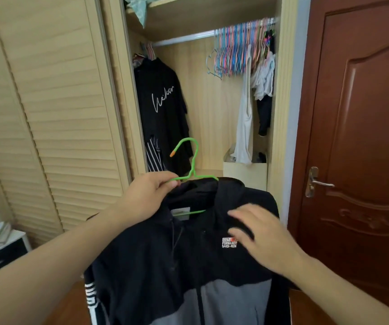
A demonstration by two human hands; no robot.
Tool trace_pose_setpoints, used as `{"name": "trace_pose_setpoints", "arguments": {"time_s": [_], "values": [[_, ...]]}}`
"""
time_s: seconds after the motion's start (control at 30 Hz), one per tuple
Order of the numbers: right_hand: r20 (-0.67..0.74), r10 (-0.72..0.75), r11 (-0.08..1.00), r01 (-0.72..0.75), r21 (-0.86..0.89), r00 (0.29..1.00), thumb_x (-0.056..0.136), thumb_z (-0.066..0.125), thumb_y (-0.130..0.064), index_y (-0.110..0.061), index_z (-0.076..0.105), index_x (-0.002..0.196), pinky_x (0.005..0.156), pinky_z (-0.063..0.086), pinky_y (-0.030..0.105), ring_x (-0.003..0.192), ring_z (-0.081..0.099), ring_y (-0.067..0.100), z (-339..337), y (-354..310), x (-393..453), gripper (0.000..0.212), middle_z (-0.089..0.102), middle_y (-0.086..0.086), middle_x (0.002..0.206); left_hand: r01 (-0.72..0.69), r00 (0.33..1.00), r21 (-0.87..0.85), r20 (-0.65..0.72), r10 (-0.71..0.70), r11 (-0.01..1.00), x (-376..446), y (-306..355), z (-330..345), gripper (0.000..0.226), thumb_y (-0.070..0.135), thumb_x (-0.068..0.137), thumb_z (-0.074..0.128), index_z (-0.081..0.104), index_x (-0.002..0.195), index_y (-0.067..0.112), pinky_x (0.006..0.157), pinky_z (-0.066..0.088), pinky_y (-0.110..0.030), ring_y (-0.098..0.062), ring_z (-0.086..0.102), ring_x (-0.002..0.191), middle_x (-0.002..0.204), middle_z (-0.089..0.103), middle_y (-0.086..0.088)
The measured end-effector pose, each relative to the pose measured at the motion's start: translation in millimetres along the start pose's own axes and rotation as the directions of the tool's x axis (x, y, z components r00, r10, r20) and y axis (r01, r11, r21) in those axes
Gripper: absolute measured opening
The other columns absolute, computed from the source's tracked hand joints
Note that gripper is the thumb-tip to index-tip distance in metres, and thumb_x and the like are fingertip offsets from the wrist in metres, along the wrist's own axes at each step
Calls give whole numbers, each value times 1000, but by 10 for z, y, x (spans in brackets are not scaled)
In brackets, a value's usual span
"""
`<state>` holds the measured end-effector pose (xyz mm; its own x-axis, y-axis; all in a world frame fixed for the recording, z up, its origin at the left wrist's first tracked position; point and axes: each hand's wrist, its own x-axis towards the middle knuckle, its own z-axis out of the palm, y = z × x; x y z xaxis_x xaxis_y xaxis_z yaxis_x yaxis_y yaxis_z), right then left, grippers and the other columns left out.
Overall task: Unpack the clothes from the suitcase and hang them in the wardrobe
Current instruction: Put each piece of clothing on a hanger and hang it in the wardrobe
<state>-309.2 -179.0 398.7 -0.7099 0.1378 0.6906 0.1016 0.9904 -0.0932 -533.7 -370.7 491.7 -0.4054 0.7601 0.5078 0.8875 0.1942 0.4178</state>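
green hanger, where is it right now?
Centre of the head view, in front of the open wardrobe: the green hanger sits inside the black hoodie's collar, gripped by the left hand.

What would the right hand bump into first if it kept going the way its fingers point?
The right hand points up and left across the hoodie, so it would probably meet the hoodie's collar first, then the green hanger; depth is unclear.

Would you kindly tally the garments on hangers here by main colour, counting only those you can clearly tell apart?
Black: 2, the hoodie on the green hanger and the T-shirt on the rail.
White: 2, a long garment and a bunched one.
Dark garment at far right: 1.
Total: 5; others may be hidden.
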Motion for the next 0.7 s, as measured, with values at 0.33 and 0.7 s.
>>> {"name": "trace_pose_setpoints", "arguments": {"time_s": [0.33, 0.7], "values": [[77, 134, 990, -131, -49, 988, 102, 37, -49, -24, 41, 80, 57, 41, 38, 63, 53, 16, 215, 315, 1045, 34, 53, -7, 65, -196, 967, 156, -130, 217, 968, 284, -610, -198, 34, 45, 100, 51, 68, 122, 27, 86, 47, -23, 0, 57, 96, 104, 58, 19], [562, 138, 891, -350, 289, 815, 91, 70, -42, -62, 33, 141, 118, 30, 32, 137, 38, -8, 165, 775, 1886, 65, 42, -33, 147, 62, 964, 402, -262, 50, 914, 1325, -1968, -409, 41, 53, 99, 40, 49, 89, 14, 61, 40, -42, -44, 64, 78, 78, 68, -20]]}}
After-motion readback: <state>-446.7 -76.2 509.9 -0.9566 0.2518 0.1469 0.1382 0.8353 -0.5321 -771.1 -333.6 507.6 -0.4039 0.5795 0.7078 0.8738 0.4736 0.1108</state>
